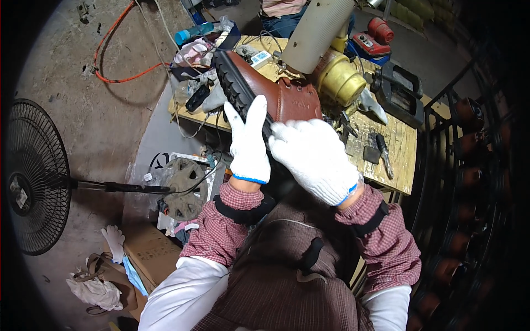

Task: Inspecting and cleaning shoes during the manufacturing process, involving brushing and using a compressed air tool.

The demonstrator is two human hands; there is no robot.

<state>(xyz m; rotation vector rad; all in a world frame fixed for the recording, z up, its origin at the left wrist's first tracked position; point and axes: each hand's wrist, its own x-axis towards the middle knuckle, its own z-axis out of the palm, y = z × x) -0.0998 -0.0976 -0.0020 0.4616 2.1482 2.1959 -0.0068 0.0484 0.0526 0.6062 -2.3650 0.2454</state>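
Note:
A reddish-brown leather lace-up boot (301, 102) with a thick black lugged sole (234, 83) lies tilted over the bench, its toe toward the far left. My left hand (249, 142), in a white knit glove, grips the sole's edge, its thumb and a finger spread on either side. Against the near end of the boot, my gloved right hand (317, 157) is closed with curled fingers. What those fingers hold, if anything, is hidden, and the hand looks slightly blurred. The boot's heel is mostly covered by my hands.
Behind the boot a yellow machine (342, 77) with a beige cylinder (317, 33) stands on the wooden bench (406, 149). A black-handled tool (383, 154) lies at right. A fan (36, 176) stands left; a dark rack (466, 176) holding several brown items stands right.

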